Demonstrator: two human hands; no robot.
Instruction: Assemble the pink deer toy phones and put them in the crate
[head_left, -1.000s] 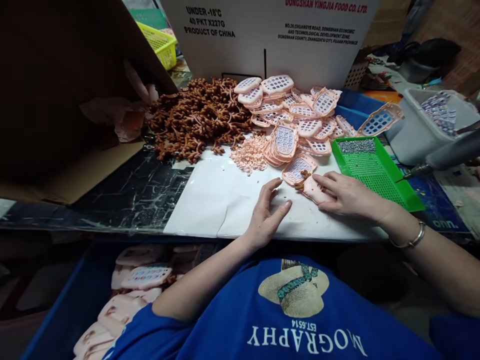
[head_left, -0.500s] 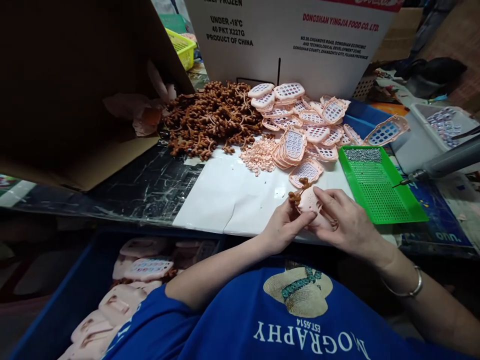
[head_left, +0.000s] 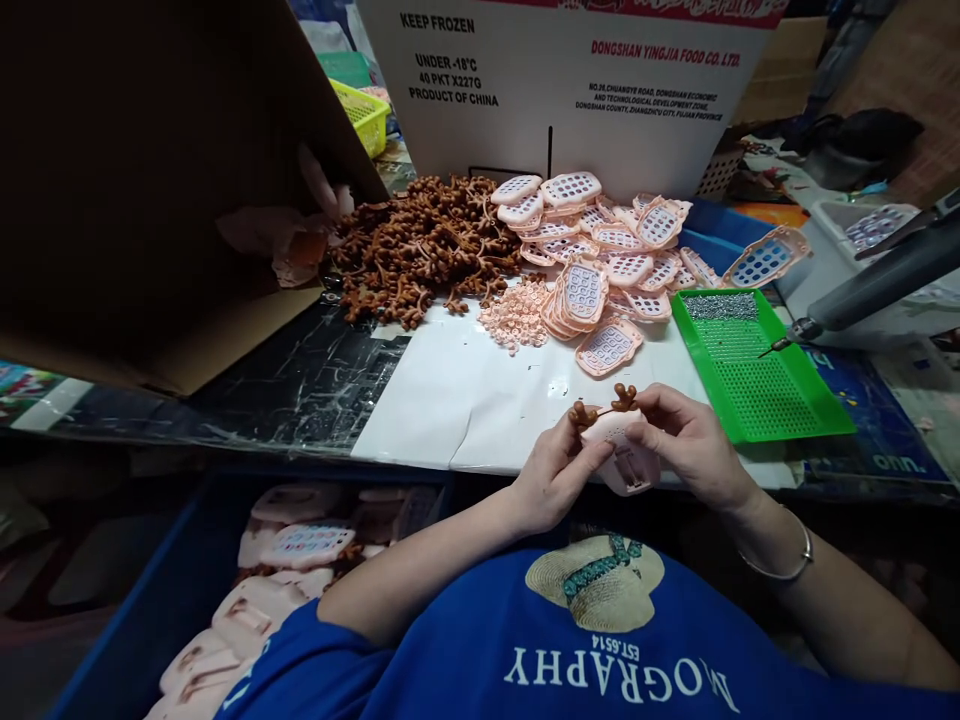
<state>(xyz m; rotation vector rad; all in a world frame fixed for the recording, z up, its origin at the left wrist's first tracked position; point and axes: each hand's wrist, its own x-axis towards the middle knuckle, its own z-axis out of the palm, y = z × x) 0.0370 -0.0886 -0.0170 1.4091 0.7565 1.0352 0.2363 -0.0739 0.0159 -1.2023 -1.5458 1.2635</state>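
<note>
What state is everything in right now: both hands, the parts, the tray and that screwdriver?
left hand, pinching the pink shell's left edge.
right hand, gripping the pink shell from the right.
pink shell, held clear of the table.
brown antler piece, sitting at the shell's top edge.
brown antler pile, loose heap.
green tray, flat, screws at its far end.
screwdriver, tip over the tray.

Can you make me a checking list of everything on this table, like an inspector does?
Surface: white sheet over a dark tabletop.
Job's things: pink piece with a brown antler part at its top.
Clutter: brown pile, pink pile, heap of small pink rings, green tray.
Hands: left hand and right hand both grip the pink piece.
Cables: nothing seen.
Surroundings: cardboard box, white carton, grey tool, blue bin.
</note>
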